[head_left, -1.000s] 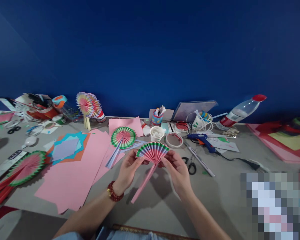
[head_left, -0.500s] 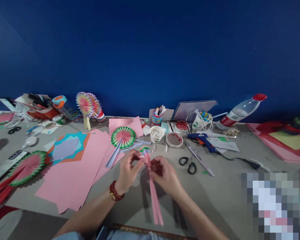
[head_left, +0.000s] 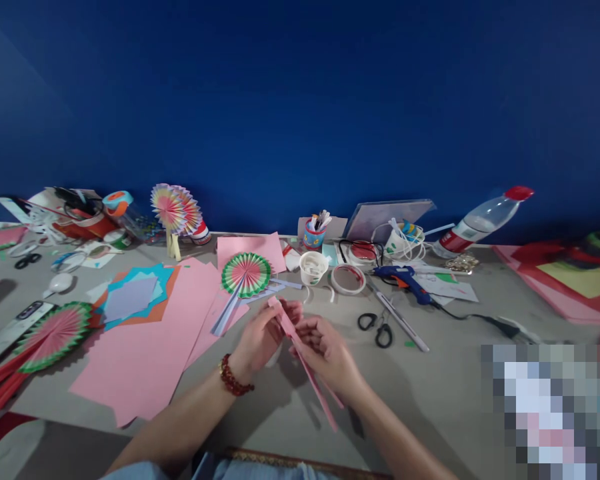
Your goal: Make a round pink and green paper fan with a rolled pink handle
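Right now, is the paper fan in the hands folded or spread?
Folded: the paper fan shows as a narrow pink strip, not fanned out.

No text legible; red label on bottle too small.

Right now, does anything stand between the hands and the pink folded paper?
Nothing visible does: the left hand and right hand both hold the pink folded paper directly. The black scissors lie apart, beyond the right hand.
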Available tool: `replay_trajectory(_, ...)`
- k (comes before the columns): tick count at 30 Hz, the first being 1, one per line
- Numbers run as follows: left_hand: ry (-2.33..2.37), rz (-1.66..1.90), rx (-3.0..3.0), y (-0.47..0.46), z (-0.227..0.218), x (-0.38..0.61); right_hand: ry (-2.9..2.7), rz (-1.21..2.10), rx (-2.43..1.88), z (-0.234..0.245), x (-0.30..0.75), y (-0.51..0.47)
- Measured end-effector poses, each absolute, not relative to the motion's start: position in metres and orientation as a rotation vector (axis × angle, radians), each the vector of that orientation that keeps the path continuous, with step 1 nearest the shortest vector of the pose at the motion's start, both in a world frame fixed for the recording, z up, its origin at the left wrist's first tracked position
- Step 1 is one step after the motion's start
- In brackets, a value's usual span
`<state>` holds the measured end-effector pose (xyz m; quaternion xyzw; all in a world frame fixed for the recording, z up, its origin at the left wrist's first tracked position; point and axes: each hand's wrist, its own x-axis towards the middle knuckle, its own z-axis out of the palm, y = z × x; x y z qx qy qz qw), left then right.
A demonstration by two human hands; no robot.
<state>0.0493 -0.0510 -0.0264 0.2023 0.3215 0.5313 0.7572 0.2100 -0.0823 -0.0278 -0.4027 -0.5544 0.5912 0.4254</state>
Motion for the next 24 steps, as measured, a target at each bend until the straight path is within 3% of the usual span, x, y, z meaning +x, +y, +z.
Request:
replay_trajectory(3,0.641,1.229,0.401,-0.054,-0.021,0.050,-1.414,1.439,-1.060,-0.026,0.206,-0.084)
replay_trajectory(8,0.555,1.053,0.348,-0.055,-0.021,0.050,-1.400,1.451,-1.087,-0.030,0.204,-0.087)
replay_trajectory(17,0.912,1.278,0.763,-0.061,-0.032,0.058,-2.031,0.607,-1.302,-0.033,0.213,-0.085)
replay_trajectory(24,1.025,1.330,0.898,-0.062,-0.038,0.057,-2.125,0.608,-1.310,-0.033,0.212,-0.088)
